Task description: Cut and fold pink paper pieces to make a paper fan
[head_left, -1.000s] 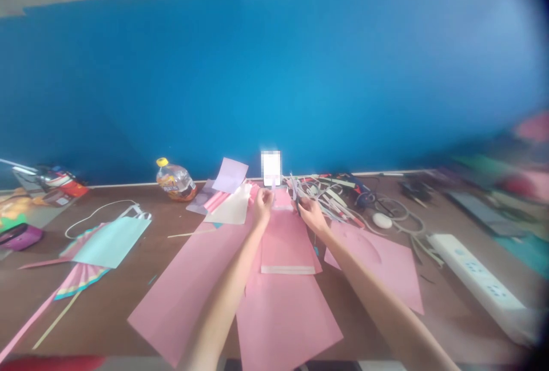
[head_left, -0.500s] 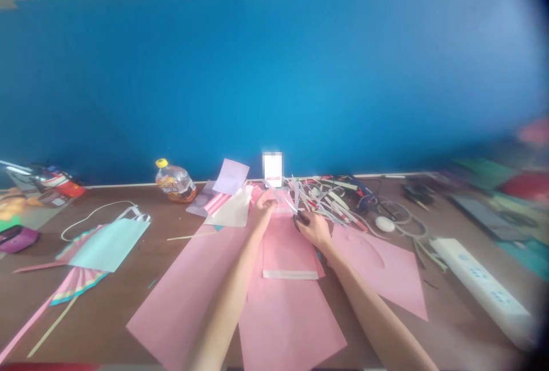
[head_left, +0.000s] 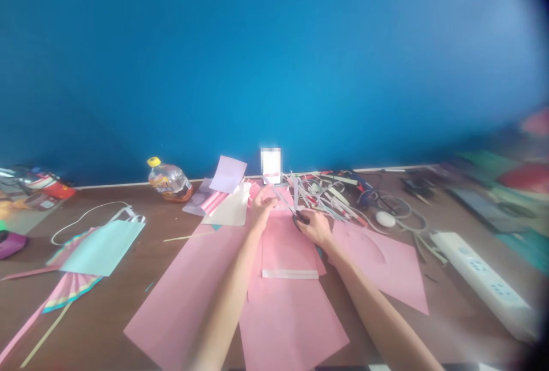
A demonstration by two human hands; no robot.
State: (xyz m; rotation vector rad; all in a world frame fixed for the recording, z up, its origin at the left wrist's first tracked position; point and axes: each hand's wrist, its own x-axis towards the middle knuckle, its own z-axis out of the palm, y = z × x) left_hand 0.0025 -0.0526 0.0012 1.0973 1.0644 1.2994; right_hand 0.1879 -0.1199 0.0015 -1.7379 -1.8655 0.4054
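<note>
My right hand (head_left: 315, 227) grips a pair of scissors (head_left: 301, 220) by the dark handles, blades pointing away and left. My left hand (head_left: 262, 209) is closed, fingertips together beside the blade tips; whatever they pinch is too small and blurred to name. Beneath both hands lies a pink paper piece (head_left: 289, 245) with a white strip (head_left: 290, 274) along its near edge. Larger pink sheets lie under and around it: one at left (head_left: 184, 291), one in front (head_left: 291, 325) and one at right (head_left: 381, 265).
Behind the hands stands a lit phone (head_left: 271, 166), beside a heap of paper strips (head_left: 319, 196). Leftward are purple paper (head_left: 229, 174), a bottle (head_left: 170, 183) and a light-blue paper bag (head_left: 105, 247). A white power strip (head_left: 480, 282) lies at right, near a white mouse-like object (head_left: 385, 219).
The view has tipped slightly downward and shifted. Both hands stay in nearly the same place over the pink paper, and the scissor blades show more plainly beside my left fingers.
</note>
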